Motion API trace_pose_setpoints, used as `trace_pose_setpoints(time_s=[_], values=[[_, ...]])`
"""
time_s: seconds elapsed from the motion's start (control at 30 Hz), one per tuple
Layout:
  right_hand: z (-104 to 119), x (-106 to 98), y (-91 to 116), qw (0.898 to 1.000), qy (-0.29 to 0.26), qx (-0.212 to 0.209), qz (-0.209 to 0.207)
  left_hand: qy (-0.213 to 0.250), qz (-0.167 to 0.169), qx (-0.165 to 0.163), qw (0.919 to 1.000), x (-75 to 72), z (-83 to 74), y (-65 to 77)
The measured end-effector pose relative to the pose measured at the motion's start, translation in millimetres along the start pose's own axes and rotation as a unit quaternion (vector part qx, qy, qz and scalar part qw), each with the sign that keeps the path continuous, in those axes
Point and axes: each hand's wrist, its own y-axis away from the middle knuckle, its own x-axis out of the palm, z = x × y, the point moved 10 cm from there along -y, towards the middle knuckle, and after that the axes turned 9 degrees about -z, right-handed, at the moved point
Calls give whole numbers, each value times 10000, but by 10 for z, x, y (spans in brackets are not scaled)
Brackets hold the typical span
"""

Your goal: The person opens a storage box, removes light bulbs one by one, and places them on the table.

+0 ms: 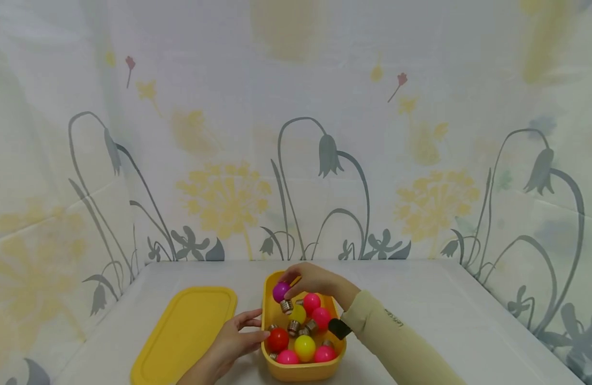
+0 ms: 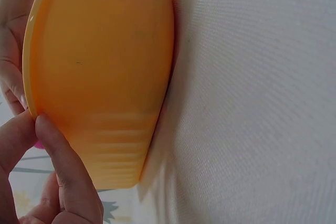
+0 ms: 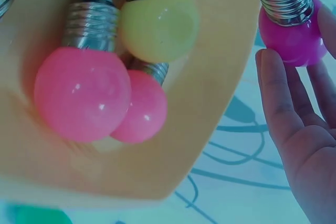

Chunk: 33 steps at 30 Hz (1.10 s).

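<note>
A yellow plastic tub [image 1: 302, 372] holds several small round light bulbs with silver screw bases. My right hand [image 1: 315, 279] pinches a purple bulb [image 1: 281, 292] by its globe over the tub's far end, the screw base pointing down and toward me. In the right wrist view that purple bulb [image 3: 291, 43] sits between thumb and fingertips, apart from the others. With thumb and fingers, my left hand [image 1: 235, 342] grips the tub's left rim, as the left wrist view shows along the tub wall [image 2: 110, 56]. Red [image 1: 278, 339], pink [image 1: 312, 303] and yellow bulbs [image 1: 305, 348] lie jumbled inside.
Left of the tub, a flat yellow lid [image 1: 187, 331] lies on the white tabletop [image 1: 411, 299]. A flower-printed cloth [image 1: 300, 203] hangs behind the table. A black device [image 1: 339, 329] is at the right sleeve's cuff, over the tub's right edge.
</note>
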Motion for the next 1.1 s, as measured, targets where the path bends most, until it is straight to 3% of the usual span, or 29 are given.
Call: trace_pose_setpoints(time_s=[0.53,1.1], values=[[5,-324,161,9993,33,-201,-303,-12,-98,-76,9999,-18,16,-15],[-273,-606,389,9974,-118,0,-715,73,92,-104,9999,8,29,-45]])
